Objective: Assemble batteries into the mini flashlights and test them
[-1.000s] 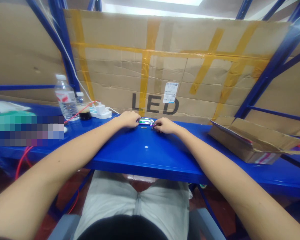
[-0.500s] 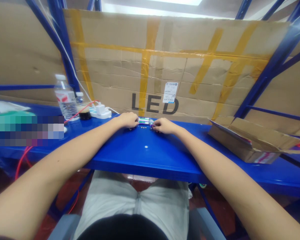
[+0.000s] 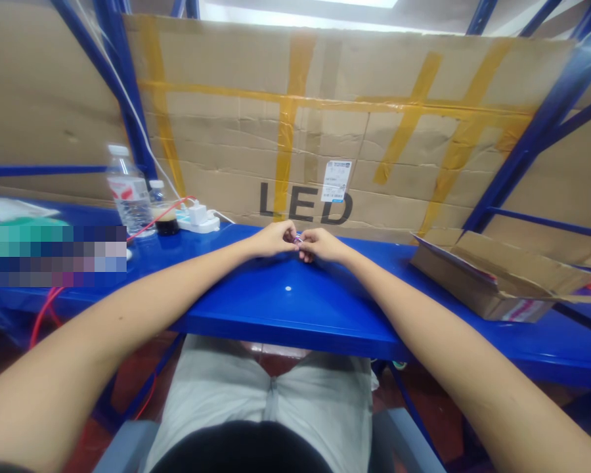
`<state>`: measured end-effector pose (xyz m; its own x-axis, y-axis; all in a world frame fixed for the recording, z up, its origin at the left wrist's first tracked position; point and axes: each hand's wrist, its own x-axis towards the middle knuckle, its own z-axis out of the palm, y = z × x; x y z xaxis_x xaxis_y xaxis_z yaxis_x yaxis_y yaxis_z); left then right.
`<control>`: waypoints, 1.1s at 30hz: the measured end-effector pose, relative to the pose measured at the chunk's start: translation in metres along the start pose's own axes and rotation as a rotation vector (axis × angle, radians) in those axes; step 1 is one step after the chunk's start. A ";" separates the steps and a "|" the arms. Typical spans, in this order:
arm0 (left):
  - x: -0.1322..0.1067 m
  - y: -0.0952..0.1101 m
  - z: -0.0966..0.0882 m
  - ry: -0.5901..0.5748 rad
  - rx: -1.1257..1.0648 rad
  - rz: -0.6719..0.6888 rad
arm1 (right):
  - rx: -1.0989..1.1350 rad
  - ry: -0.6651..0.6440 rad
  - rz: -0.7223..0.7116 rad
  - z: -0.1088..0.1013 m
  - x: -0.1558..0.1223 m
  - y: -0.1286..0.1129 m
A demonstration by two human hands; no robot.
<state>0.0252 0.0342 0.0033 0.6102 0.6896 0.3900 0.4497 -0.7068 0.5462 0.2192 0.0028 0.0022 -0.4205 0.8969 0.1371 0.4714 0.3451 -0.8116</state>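
My left hand [image 3: 276, 239] and my right hand [image 3: 321, 244] meet near the back of the blue table [image 3: 256, 295], fingertips nearly touching. Between them is a small shiny purplish piece [image 3: 297, 241], too small to name. My right hand is closed, its thumb and forefinger pinching this piece. The fingers of my left hand are curled in a pinch at the piece's other side. Behind the fingertips a bit of a silvery shiny thing [image 3: 300, 234] shows; my hands hide most of it.
An open cardboard box [image 3: 473, 289] stands on the right. At left are a water bottle [image 3: 128, 190], a smaller bottle with dark liquid [image 3: 165, 223], a white power strip [image 3: 201, 225] and a red cable [image 3: 44, 318]. A large cardboard sheet [image 3: 226, 144] rises behind.
My left hand has moved right, from the left end of a row of shiny silvery and green cylinders to my right hand. The cylinders and several small bits before them are now mostly hidden.
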 end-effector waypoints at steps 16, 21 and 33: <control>0.005 -0.016 -0.016 -0.121 0.015 -0.042 | 0.066 0.088 -0.112 -0.001 0.010 0.017; 0.002 -0.013 -0.012 -0.168 0.160 -0.045 | -0.144 0.082 -0.185 0.002 0.010 0.021; 0.003 -0.016 -0.013 -0.206 0.227 0.024 | -0.369 0.083 -0.276 0.007 0.007 0.013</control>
<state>0.0119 0.0492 0.0053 0.7311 0.6425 0.2297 0.5539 -0.7554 0.3501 0.2173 0.0118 -0.0112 -0.5130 0.7713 0.3766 0.6006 0.6360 -0.4844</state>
